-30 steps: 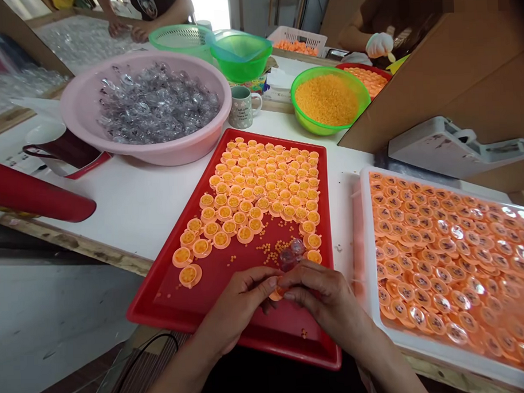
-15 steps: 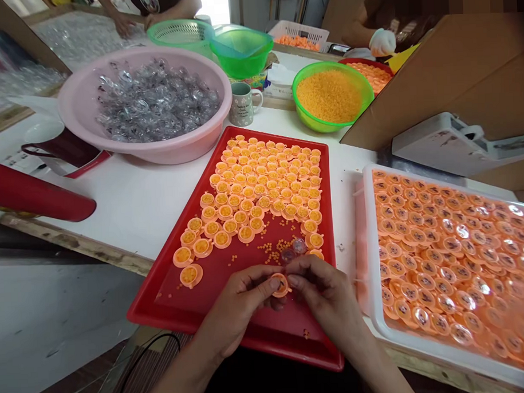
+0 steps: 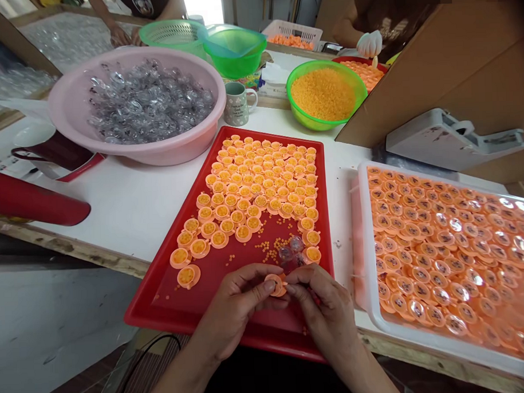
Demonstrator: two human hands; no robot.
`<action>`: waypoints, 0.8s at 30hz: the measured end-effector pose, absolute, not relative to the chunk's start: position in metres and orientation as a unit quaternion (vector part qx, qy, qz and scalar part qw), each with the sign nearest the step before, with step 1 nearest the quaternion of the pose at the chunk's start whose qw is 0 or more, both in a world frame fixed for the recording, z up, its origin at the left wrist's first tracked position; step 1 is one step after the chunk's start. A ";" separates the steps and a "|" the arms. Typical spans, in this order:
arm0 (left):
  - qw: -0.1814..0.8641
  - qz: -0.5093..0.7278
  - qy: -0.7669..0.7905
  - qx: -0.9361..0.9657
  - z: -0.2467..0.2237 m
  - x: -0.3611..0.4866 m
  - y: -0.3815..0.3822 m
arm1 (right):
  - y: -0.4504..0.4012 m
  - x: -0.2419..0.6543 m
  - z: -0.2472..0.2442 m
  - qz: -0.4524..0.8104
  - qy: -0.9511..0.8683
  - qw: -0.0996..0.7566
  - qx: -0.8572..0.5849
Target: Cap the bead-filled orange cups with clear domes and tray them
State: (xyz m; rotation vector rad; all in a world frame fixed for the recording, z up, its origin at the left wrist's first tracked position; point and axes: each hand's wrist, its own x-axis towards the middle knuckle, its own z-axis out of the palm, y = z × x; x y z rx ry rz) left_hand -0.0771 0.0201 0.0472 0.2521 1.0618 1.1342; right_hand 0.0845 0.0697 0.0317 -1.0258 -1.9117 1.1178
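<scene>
Over the near part of a red tray (image 3: 175, 305), my left hand (image 3: 244, 300) pinches a small orange cup piece (image 3: 274, 285) between thumb and fingers. My right hand (image 3: 319, 292) touches the right edge of the same piece with closed fingertips. Rows of orange cups with yellow beads (image 3: 261, 176) fill the far part of the tray. Loose yellow beads (image 3: 272, 249) and a few clear domes (image 3: 296, 244) lie just beyond my hands.
A pink basin (image 3: 135, 146) of clear domes stands at the left, near a mug (image 3: 236, 103). A green bowl (image 3: 322, 97) holds yellow beads. At the right is a white bin (image 3: 370, 261) of capped orange cups. Other people's hands work at the far side.
The orange piece has tilted in my fingers and moved slightly left. More of the clear domes beside my right hand show. The view has shifted slightly.
</scene>
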 end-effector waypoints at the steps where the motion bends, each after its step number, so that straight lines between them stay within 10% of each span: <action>1: 0.698 0.521 0.477 0.113 0.047 -0.076 0.020 | 0.068 0.084 0.031 0.430 -0.731 0.343 -0.405; 24: 0.546 0.536 0.553 0.331 0.039 -0.061 0.013 | 0.062 0.080 0.036 0.357 -0.734 0.410 -0.408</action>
